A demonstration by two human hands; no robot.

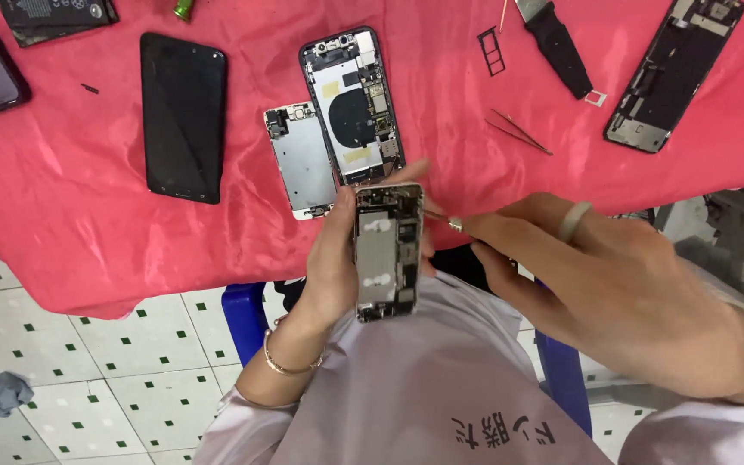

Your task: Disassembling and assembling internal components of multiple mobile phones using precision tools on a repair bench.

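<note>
Plainly, the layout by parts:

Opened phone (pixel 387 251): it is held up off the table, just past the near edge of the red cloth (pixel 71 215), over the person's lap. Its back is off, so the metal shield and small boards show.

Long axis: it runs from the near edge toward the far edge of the table, almost straight, with the top end pointing away from the person.

Left hand (pixel 331 258): its grip is wrapped around the phone's left side, with a thumb tip showing over the top end. A thin bracelet sits on the wrist.

Right hand (pixel 613 275): it comes in from the right, its grip pinched on a thin metal tool (pixel 441 218), probably tweezers. A ring sits on one finger.

Key relation: the phone lies to the left of the right hand, and the tool lies crosswise to the phone's long axis. Its tip meets the phone's right edge near the top corner.

Nearer hand: the left already carries the phone; the right reaches it only through the tool.

Behind, on the table: an open phone body (pixel 353 103), a metal backing plate (pixel 301 159) just beside it, and a dark phone (pixel 182 116) lying flat.
</note>
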